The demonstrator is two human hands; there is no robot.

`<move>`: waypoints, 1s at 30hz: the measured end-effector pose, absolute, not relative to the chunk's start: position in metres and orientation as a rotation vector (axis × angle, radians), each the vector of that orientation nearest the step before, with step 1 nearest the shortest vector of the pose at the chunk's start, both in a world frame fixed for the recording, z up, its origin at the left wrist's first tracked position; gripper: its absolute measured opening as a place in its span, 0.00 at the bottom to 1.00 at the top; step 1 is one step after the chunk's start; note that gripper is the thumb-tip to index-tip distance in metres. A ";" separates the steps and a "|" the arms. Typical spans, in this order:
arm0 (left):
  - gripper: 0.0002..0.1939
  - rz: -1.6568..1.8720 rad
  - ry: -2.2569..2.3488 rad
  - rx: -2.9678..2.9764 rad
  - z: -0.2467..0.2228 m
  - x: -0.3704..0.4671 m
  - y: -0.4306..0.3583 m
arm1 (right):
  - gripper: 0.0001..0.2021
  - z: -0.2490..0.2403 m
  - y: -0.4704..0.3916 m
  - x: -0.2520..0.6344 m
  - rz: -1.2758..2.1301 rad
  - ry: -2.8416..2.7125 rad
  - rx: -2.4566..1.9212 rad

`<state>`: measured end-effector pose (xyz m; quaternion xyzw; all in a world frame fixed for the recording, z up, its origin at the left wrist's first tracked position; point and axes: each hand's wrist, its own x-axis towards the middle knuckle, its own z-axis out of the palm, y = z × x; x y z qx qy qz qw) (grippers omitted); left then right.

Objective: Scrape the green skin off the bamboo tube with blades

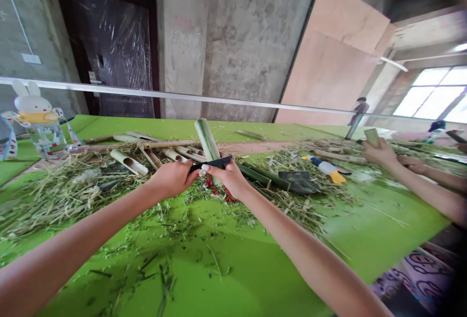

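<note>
A pale green-and-white bamboo tube [206, 139] stands tilted in front of me, its top leaning left. My right hand [233, 176] is closed around it, with the thumb pressed against a dark, narrow-bladed knife [215, 162]. My left hand [170, 179] grips the knife's left end, and its handle is hidden in the fingers. The blade lies across the near side of the bamboo. Just below the tube, small red objects [229, 195] lie partly covered; their kind is unclear. Green shavings [178, 222] are scattered on the green tabletop [204, 278] beneath my hands.
Split and cut bamboo pieces [129, 162] lie behind to the left, green tubes [264, 176] to the right. Beyond them are a dark flat piece [297, 182] and a yellow-and-white glove [326, 168]. A rabbit-topped bottle [38, 120] stands far left. Another person's hand [379, 151] holds bamboo at right.
</note>
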<state>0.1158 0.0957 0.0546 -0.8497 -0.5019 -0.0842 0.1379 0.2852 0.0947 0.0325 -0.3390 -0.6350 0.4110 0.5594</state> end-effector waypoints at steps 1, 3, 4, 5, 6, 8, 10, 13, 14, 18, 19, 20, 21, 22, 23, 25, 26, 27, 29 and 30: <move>0.25 -0.231 -1.457 -2.452 0.054 0.116 0.095 | 0.17 0.032 0.096 0.285 0.953 -1.516 -0.798; 0.25 -0.211 -1.479 -2.430 0.053 0.117 0.094 | 0.16 0.030 0.098 0.285 0.929 -1.545 -0.803; 0.25 -0.204 -1.494 -2.418 0.053 0.118 0.094 | 0.15 0.029 0.099 0.285 0.917 -1.556 -0.808; 0.25 -0.199 -1.508 -2.410 0.053 0.118 0.094 | 0.14 0.029 0.099 0.284 0.904 -1.566 -0.811; 0.25 -0.197 -1.519 -2.405 0.053 0.118 0.094 | 0.13 0.028 0.099 0.283 0.891 -1.573 -0.814; 0.25 -0.190 -1.531 -2.401 0.052 0.118 0.095 | 0.13 0.028 0.098 0.281 0.856 -1.586 -0.818; 0.26 -0.175 -1.532 -2.397 0.050 0.116 0.097 | 0.13 0.028 0.097 0.281 0.845 -1.603 -0.838; 0.26 -0.156 -1.512 -2.390 0.046 0.112 0.098 | 0.16 0.027 0.096 0.282 0.824 -1.660 -0.890; 0.27 -0.154 -1.498 -2.389 0.044 0.110 0.099 | 0.17 0.027 0.096 0.283 0.812 -1.683 -0.909; 0.27 -0.245 -1.590 -2.398 0.050 0.098 0.108 | 0.19 0.025 0.089 0.281 0.831 -1.748 -1.030; 0.27 -0.320 -1.678 -2.382 0.056 0.092 0.114 | 0.20 0.025 0.085 0.278 0.872 -1.762 -1.058; 0.27 -0.398 -1.764 -2.368 0.062 0.084 0.120 | 0.21 0.024 0.081 0.275 0.916 -1.790 -1.068; 0.29 -0.526 -1.862 -2.292 0.069 0.075 0.128 | 0.23 0.024 0.077 0.271 0.965 -1.823 -1.057; 0.30 -0.586 -1.934 -2.212 0.075 0.065 0.135 | 0.24 0.024 0.074 0.267 1.004 -1.865 -1.016; 0.30 -0.630 -1.959 -2.142 0.081 0.054 0.142 | 0.25 0.024 0.072 0.264 1.036 -1.891 -0.961; 0.31 -0.687 -1.923 -2.080 0.088 0.038 0.151 | 0.26 0.025 0.071 0.261 1.102 -1.846 -0.899; 0.31 -0.703 -1.895 -2.078 0.090 0.034 0.153 | 0.27 0.026 0.073 0.261 1.132 -1.790 -0.912; 0.30 -0.714 -1.863 -2.090 0.090 0.033 0.152 | 0.28 0.026 0.075 0.263 1.153 -1.716 -0.935; 0.30 -0.730 -1.805 -2.133 0.091 0.039 0.146 | 0.30 0.028 0.082 0.270 1.189 -1.553 -0.964; 0.30 -0.733 -1.775 -2.161 0.091 0.045 0.141 | 0.30 0.029 0.085 0.274 1.207 -1.478 -0.953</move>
